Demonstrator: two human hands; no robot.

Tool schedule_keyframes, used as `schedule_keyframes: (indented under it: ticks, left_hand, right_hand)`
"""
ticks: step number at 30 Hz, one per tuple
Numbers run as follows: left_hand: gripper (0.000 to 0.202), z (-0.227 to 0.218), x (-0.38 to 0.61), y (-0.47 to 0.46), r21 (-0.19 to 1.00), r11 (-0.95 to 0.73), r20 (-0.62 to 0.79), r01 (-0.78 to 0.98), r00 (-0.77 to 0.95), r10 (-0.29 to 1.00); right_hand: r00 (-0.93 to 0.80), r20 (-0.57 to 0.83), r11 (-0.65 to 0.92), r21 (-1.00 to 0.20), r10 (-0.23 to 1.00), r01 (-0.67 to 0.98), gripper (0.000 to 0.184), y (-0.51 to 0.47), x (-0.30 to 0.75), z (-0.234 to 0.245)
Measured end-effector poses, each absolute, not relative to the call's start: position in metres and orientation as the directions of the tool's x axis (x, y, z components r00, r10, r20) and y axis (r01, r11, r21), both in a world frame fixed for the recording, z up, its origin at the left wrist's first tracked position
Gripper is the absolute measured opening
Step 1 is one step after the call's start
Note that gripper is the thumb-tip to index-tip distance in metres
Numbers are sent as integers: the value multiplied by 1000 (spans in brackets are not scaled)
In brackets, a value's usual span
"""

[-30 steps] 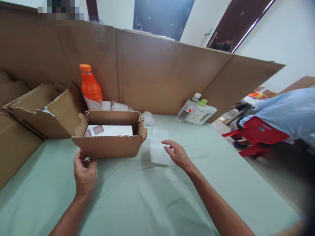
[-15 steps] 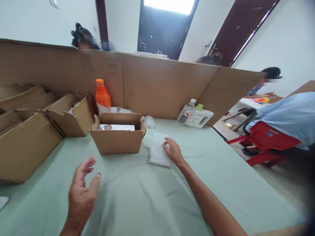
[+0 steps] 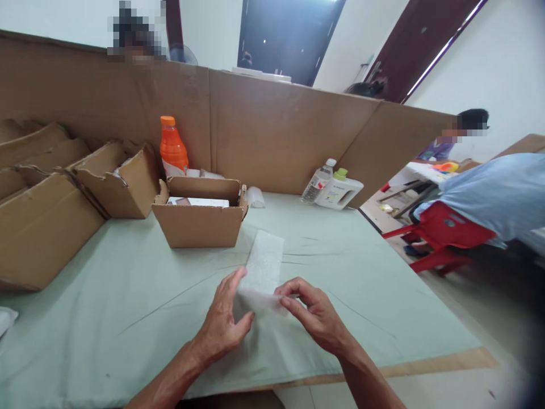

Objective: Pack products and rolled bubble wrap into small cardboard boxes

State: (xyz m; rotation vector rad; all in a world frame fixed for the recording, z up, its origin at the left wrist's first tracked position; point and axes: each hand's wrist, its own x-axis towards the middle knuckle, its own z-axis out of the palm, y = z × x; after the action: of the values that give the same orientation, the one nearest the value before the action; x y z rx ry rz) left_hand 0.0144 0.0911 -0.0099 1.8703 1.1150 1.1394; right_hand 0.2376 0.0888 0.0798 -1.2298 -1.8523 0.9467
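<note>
A white, translucent bubble-wrap bag [image 3: 264,260] lies in front of me on the green cloth, its near end lifted toward me. My right hand [image 3: 313,309] pinches the near right corner between thumb and fingers. On the other side, my left hand [image 3: 227,309] is open, thumb and fingers apart, with its fingertips close to the bag's left edge; whether they touch it I cannot tell. Beyond my hands stands a small open cardboard box [image 3: 198,226] with a white flat box [image 3: 200,202] inside.
Larger cardboard boxes [image 3: 46,233] stand at the left. At the back are an orange bottle [image 3: 174,149], a clear water bottle [image 3: 317,183] and a white jug [image 3: 338,193] before a cardboard partition [image 3: 272,125]. A red chair [image 3: 455,224] with a seated person is at the right.
My right hand has drawn the bag nearer and raised its near end. My left hand has moved right, up to the bag. The view has tilted down somewhat.
</note>
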Motion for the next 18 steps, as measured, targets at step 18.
schedule_keyframes:
  ticks: [18]
  left_hand:
    - [68, -25, 17, 94, 742, -104, 28, 662, 125, 992]
  right_hand:
    - [-123, 346, 343, -697, 930, 630, 22, 59, 244, 12]
